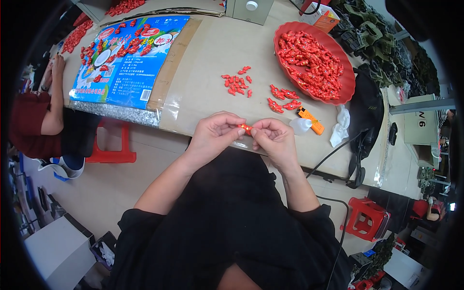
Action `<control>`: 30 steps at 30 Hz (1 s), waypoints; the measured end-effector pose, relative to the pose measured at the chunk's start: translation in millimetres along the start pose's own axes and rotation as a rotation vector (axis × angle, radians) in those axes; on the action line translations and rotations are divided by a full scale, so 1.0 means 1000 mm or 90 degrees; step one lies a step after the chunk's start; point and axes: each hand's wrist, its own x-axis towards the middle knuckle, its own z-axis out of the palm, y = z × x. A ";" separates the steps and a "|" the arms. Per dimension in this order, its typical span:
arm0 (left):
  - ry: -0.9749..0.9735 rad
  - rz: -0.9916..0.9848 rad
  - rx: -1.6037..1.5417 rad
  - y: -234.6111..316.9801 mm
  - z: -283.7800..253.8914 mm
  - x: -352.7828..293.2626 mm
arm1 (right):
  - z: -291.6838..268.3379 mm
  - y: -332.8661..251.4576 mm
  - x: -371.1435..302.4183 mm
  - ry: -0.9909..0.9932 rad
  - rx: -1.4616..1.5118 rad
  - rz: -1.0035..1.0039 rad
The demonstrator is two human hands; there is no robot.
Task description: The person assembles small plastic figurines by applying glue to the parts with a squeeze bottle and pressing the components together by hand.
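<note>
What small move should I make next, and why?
Perhaps, if it's finished, lay the held red piece by the four loose red pieces beside the red bowl: the left hand and right hand pinch it, and that group lies just beyond the right hand.

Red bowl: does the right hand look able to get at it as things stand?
Probably yes: nothing covers the near rim of the red bowl, though the right hand and left hand hold a small red piece.

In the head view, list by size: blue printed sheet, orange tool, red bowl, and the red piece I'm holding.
Blue printed sheet
Red bowl
Orange tool
Held red piece, partly covered by your fingers
</note>
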 end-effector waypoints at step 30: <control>0.011 -0.033 0.017 0.002 0.002 0.000 | -0.003 0.005 0.000 -0.018 0.025 -0.011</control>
